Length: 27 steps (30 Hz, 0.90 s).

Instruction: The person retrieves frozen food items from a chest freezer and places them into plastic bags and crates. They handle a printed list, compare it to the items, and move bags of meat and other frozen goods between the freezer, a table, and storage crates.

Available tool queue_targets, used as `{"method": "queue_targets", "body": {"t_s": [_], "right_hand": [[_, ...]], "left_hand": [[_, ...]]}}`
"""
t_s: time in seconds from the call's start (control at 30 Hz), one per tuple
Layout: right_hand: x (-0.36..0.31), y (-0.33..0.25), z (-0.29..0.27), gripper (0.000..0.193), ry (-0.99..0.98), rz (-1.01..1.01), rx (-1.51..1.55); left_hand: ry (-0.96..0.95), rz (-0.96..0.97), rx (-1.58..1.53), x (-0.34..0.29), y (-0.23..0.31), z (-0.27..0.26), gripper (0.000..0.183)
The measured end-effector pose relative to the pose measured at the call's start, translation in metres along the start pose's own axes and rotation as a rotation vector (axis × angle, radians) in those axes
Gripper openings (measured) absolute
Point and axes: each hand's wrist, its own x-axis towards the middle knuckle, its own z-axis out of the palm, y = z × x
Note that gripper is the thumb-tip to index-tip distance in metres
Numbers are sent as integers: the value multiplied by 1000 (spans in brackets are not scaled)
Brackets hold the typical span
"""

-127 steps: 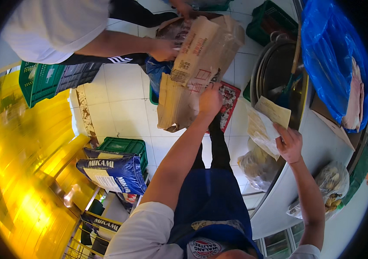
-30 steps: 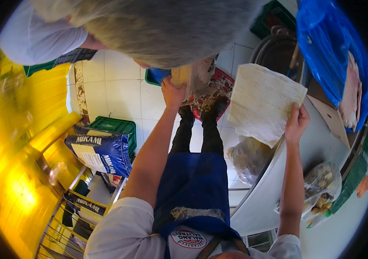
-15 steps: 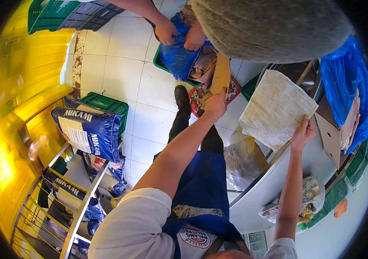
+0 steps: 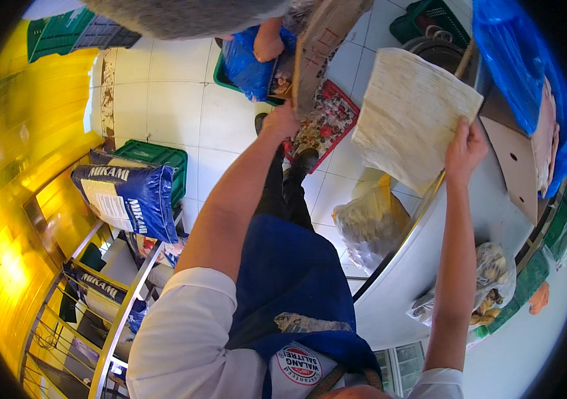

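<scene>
My left hand (image 4: 280, 123) is closed on the lower end of a long flat brown board (image 4: 317, 60) with red markings. The board slants up to the top edge; whether it is wood or stiff cardboard I cannot tell. A stained, creamy square sheet (image 4: 410, 120) hangs from my right hand (image 4: 466, 153), pinched at its right edge. It tilts beside the curved white worktop (image 4: 390, 292). Beyond my left hand, a co-worker's hand (image 4: 269, 41) is at a blue plastic bag (image 4: 243, 66) in a green crate (image 4: 221, 74).
A red-edged, flower-patterned mat (image 4: 337, 113) lies on the tiles near my feet. A filled plastic bag (image 4: 370, 223) stands under the worktop edge. At right are a cardboard box (image 4: 513, 163) and a bag of brown pieces (image 4: 490, 292). Blue sacks (image 4: 124, 196) lie near a metal rack at left.
My left hand has moved left and up, with the board swung more upright. The sheet in my right hand has risen and shows flatter. The co-worker's head has moved left.
</scene>
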Motion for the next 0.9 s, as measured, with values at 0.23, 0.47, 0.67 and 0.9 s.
{"method": "queue_targets", "body": {"t_s": [0.23, 0.47, 0.67, 0.9], "right_hand": [[5, -10, 8, 29, 21, -83, 51], [1, -7, 5, 30, 66, -89, 64], [5, -1, 6, 32, 61, -99, -5], [0, -10, 6, 29, 72, -55, 36]], "left_hand": [[62, -126, -116, -2, -8, -18, 84], [432, 257, -174, 4, 5, 9, 86], [322, 90, -90, 6, -1, -31, 78], [275, -28, -46, 16, 4, -55, 74]]}}
